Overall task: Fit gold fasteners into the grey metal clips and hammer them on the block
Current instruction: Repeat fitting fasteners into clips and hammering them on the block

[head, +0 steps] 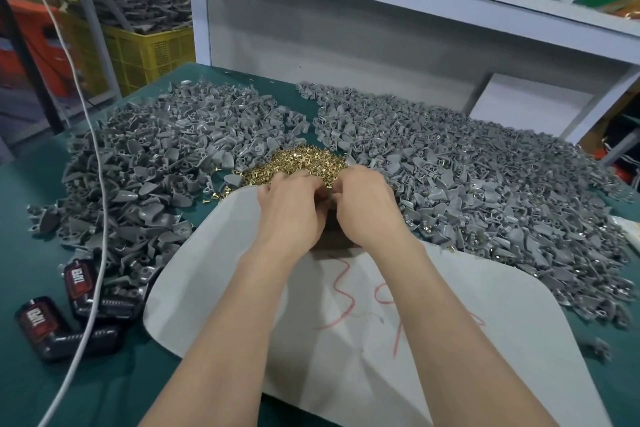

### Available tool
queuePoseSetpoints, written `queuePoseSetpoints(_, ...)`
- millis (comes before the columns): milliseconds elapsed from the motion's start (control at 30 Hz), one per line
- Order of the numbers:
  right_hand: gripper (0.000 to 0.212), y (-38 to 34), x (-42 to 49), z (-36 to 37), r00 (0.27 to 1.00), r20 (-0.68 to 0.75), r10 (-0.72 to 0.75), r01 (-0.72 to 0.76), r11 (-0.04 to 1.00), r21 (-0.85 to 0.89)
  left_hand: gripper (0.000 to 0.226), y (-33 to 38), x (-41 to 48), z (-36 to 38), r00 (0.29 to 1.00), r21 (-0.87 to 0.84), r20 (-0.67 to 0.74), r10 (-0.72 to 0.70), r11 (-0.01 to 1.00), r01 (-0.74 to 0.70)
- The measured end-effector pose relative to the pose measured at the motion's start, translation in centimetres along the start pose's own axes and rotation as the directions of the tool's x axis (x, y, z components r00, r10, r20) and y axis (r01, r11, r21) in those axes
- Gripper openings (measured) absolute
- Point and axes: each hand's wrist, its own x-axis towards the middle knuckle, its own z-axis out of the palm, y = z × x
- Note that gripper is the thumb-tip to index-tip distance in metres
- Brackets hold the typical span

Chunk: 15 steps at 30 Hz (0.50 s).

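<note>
- A white cable [90, 135] trails across the green bench [24, 191] and over the left heap of grey metal clips [156, 163]. A forearm catching it could drag clips off the edge.
- The gold fasteners [301, 163] lie in a loose pile between the two heaps, touching both. A stray sweep could scatter the small pieces in among the clips.
- The left hand [291, 208] has its fingers curled at the near edge of the gold pile, against the other hand. Whether it pinches a clip or a fastener cannot be told, as the fingers hide it.
- The dark block [332, 236] sits on the grey sheet [346, 340], directly under both hands and mostly covered. A piece fumbled here would likely drop beside it.
- The right hand [367, 204] is curled the same way, fingertips meeting the left, its hold also hidden. A fastener seated crooked would probably bend when struck.
- The right heap of grey metal clips [485, 184] crowds the sheet's edge and could slide onto the work area.
</note>
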Motion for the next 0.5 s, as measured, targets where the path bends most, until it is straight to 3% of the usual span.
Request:
queuePoseSetpoints(67,0.015,0.5,0.1,0.1,1.0,0.019,-0.004,0.003,0.998,0.069,0.009,0.0,-0.1,0.0,1.0,-0.022,-0.004,-0.008,1.0,0.008)
queuePoseSetpoints(133,0.018,1.7,-0.4,0.1,0.998,0.03,0.048,-0.055,0.96,0.273,0.007,-0.1,-0.2,0.0,0.999,-0.055,-0.014,-0.048,0.997,0.047)
queuePoseSetpoints(200,0.03,3.9,-1.7,0.2,0.974,0.006,0.226,-0.211,0.899,0.384,0.013,-0.1,-0.2,0.0,0.998,-0.071,-0.027,-0.065,0.995,0.063)
queuePoseSetpoints(300,0.048,6.5,-2.8,0.4,0.882,0.142,0.45,-0.47,0.867,0.166,0.014,-0.1,0.0,0.1,0.997,-0.075,-0.029,-0.071,0.995,0.068)
queuePoseSetpoints(367,0.054,7.0,-2.4,0.2,0.862,0.226,0.453,-0.484,0.869,0.105,0.013,-0.1,0.1,0.1,0.997,-0.075,-0.029,-0.069,0.995,0.066)
queuePoseSetpoints(500,0.035,7.4,-1.5,0.3,0.851,0.351,0.391,-0.437,0.898,0.058,0.012,-0.1,-0.1,0.2,0.997,-0.089,-0.022,-0.068,0.994,0.065)
